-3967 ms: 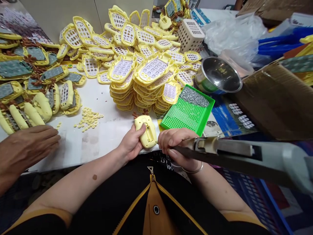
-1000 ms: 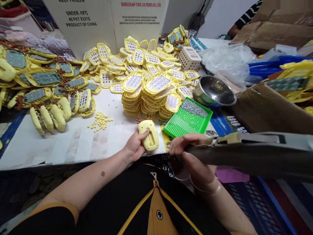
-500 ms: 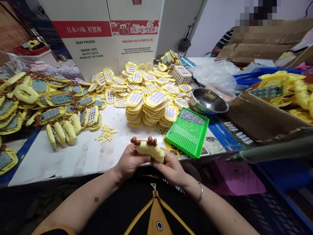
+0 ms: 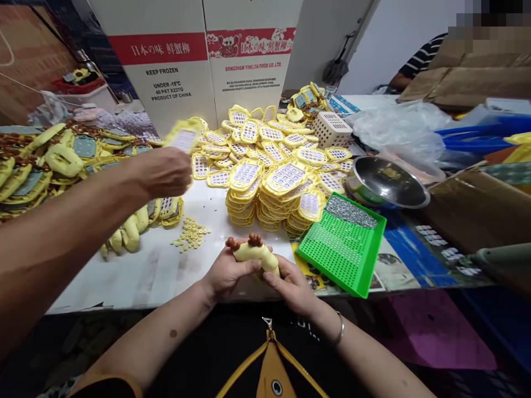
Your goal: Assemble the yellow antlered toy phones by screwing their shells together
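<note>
Between both hands is a pale-yellow toy phone shell (image 4: 255, 255) with brown antler-like knobs along its top. My left hand (image 4: 230, 272) is closed around its left end, thumb across the near side. My right hand (image 4: 291, 282) grips the right end with the thumb pressed on it. The shell's far side is hidden. Just beyond my hands stand stacks of yellow keypad panels (image 4: 244, 179). Small yellow rings (image 4: 191, 233) lie in a loose heap to the left. A green perforated tray (image 4: 332, 243) holding many small silver screws (image 4: 350, 211) sits to the right.
Another person's hand (image 4: 166, 172) reaches in from the left, holding a yellow panel (image 4: 182, 138). Shells with grey-green circuit boards (image 4: 85, 146) pile up at left. A steel bowl (image 4: 384, 182), a perforated box (image 4: 331, 130) and a cardboard box (image 4: 477, 199) stand right.
The other person's arm has come in from the left with a yellow panel. The view has turned slightly left. Both my hands still hold the shell, slightly tilted.
</note>
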The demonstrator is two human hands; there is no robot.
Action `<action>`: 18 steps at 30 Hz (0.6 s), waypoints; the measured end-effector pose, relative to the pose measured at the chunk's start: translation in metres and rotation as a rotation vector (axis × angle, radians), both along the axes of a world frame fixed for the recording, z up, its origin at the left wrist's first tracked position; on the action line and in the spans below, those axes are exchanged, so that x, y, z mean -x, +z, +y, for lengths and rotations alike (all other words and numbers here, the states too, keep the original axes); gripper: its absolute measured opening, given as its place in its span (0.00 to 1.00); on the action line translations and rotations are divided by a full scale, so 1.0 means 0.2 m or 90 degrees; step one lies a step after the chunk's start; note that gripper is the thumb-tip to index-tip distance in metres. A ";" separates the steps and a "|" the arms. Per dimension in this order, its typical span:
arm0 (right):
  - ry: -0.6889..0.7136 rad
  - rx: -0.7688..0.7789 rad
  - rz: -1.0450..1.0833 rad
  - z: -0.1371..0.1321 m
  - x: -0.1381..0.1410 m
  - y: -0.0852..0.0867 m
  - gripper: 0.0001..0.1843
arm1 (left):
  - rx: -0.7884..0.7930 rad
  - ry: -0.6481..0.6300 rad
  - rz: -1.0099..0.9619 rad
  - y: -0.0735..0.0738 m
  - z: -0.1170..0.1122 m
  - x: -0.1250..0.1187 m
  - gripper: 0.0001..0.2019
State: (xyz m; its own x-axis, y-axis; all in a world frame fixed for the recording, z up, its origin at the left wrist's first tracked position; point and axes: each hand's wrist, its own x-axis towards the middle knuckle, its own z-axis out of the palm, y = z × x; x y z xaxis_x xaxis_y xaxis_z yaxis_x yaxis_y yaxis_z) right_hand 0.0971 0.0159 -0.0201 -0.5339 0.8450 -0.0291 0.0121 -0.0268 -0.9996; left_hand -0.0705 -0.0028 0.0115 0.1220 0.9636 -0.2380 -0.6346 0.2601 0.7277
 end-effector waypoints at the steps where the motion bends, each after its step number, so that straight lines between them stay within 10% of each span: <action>1: -0.006 0.013 -0.001 0.00 0.01 0.00 0.29 | 0.004 0.007 0.009 0.00 0.01 0.00 0.23; 12: 0.014 0.001 0.006 0.02 0.10 -0.03 0.30 | 0.020 0.158 0.104 0.04 -0.01 -0.02 0.19; 18: 0.122 -0.081 -0.099 0.01 0.12 0.00 0.34 | 0.020 0.278 0.248 0.08 -0.04 0.23 0.22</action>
